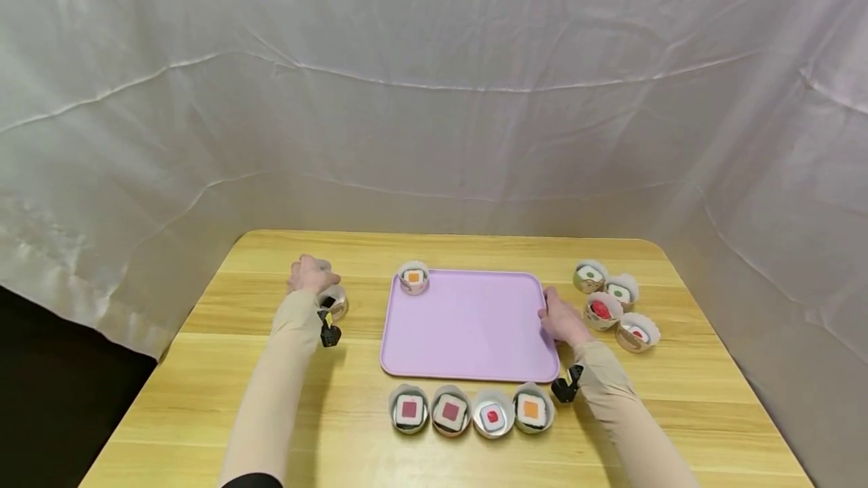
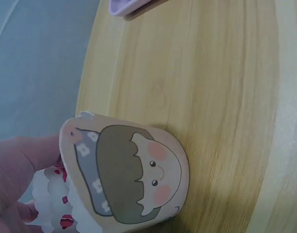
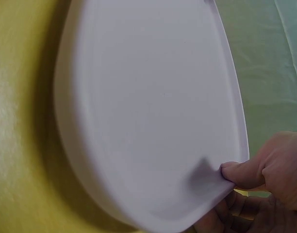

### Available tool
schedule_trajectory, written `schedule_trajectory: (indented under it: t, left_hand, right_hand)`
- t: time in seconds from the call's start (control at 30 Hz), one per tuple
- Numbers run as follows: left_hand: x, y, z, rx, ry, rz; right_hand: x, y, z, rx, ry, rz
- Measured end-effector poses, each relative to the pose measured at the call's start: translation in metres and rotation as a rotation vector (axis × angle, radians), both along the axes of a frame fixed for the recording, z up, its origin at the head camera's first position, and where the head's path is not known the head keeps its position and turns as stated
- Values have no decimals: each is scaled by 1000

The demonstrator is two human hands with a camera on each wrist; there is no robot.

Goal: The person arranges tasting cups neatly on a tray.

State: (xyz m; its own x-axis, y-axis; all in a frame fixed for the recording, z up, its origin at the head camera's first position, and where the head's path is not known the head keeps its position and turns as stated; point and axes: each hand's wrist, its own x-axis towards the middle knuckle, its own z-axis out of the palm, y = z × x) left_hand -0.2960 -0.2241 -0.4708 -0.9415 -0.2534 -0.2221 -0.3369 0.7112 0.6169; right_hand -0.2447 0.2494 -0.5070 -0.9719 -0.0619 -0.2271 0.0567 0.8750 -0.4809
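Left hand (image 1: 312, 275): fingers at white, red-marked paper cup (image 2: 51, 196), couldn't tell if gripping | right hand (image 1: 566, 321): pinched flat lilac rectangular tray (image 1: 471, 330) on pale wooden table (image 1: 353, 398) | risk: lifting that edge could have slid the cream, orange-centred paper cup (image 1: 414, 290) aboard | left wrist view alone showed cartoon face on tan paper cup (image 2: 139, 174)
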Motion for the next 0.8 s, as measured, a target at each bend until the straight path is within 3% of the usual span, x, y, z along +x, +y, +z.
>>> schedule_trajectory:
  t: [0.33,0.47,0.8]
  left_hand:
    - [0,16,1,-75,156,42]
    - [1,23,2,-94,201,22]
    - [-1,34,-1,-24,309,-60]
  right_hand:
    - [-1,1,1,-7,-15,-6]
    - [-1,0,1,-3,-16,-3]
    - [-2,0,0,6,-17,-8]
